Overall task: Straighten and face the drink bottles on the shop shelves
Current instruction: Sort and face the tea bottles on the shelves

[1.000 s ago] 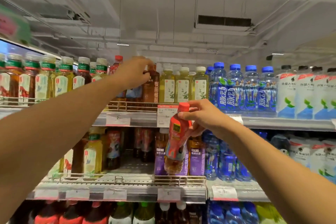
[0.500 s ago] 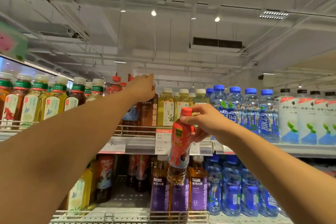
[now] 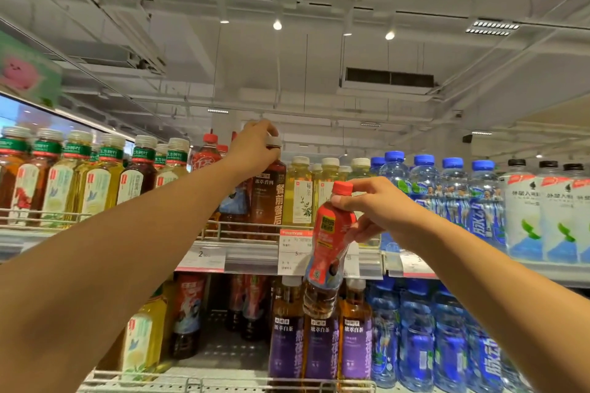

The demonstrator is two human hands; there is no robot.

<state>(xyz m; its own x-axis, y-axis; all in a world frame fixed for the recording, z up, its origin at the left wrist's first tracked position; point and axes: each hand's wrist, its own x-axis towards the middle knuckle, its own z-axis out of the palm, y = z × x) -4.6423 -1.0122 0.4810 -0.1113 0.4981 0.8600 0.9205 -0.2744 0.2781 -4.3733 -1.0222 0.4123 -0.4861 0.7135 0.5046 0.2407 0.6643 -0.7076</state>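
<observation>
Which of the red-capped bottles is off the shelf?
The red-labelled bottle hanging tilted from the right hand, pinched just below its cap. The other red-capped bottles stand upright on the top shelf, by the left hand.

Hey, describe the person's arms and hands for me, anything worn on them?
Nothing worn shows. Both forearms are bare right to the picture's edge, no sleeve or cuff in view. The left hand and right hand have no gloves, and no watch, bracelet or ring is visible.

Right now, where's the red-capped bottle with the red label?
In the right hand, the red-labelled bottle hangs by its neck before the upper shelf's price tags, above the purple-labelled bottles.
</observation>
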